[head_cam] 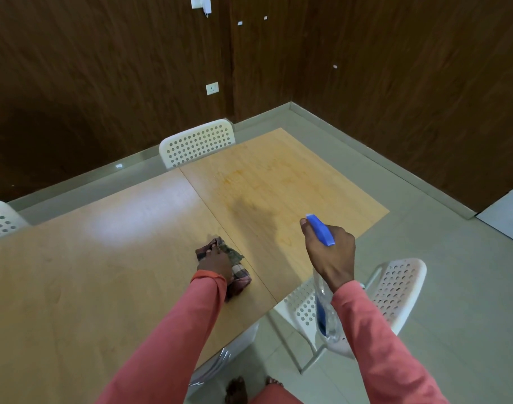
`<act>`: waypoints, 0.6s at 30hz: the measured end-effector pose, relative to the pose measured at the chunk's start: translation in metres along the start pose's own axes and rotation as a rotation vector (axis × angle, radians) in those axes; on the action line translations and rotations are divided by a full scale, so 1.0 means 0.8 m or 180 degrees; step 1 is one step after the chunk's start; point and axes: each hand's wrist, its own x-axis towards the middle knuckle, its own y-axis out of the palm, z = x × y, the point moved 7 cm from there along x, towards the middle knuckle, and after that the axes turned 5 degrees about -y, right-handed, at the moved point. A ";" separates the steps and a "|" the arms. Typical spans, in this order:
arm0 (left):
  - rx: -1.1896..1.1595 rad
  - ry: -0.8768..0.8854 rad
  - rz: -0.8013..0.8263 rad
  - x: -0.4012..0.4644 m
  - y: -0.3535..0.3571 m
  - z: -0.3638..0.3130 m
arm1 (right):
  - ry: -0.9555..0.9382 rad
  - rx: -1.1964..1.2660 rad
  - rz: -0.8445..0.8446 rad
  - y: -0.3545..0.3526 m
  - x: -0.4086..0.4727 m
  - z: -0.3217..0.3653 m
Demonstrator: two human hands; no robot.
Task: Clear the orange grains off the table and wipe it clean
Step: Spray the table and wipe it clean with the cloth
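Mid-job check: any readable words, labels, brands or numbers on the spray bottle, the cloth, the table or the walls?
None can be read.
Spray bottle in the right hand: no label shows.
Cloth under the left hand: a check pattern only, no text.
Table: bare wood with orange smears, no marks.
Wall socket and small white wall tags: too small to show any text.

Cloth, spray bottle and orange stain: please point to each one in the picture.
cloth [238, 271], head view, on the checked fold right of the left hand
spray bottle [322, 230], head view, on the blue head
orange stain [249, 179], head view, on the far smear
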 end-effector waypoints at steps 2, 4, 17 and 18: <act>-0.0011 -0.0022 -0.0002 0.001 0.000 0.001 | -0.0083 -0.0116 -0.0151 -0.006 0.003 -0.001; -0.0021 -0.0022 -0.0018 0.000 0.000 -0.001 | 0.0045 -0.0210 -0.0322 -0.014 0.006 -0.009; -0.0070 -0.0051 -0.0133 -0.001 -0.004 -0.001 | 0.0500 -0.0878 -0.0287 -0.016 0.015 -0.042; -0.0111 -0.0059 -0.0129 -0.002 -0.004 -0.001 | 0.0487 -0.0888 -0.0219 -0.012 0.013 -0.041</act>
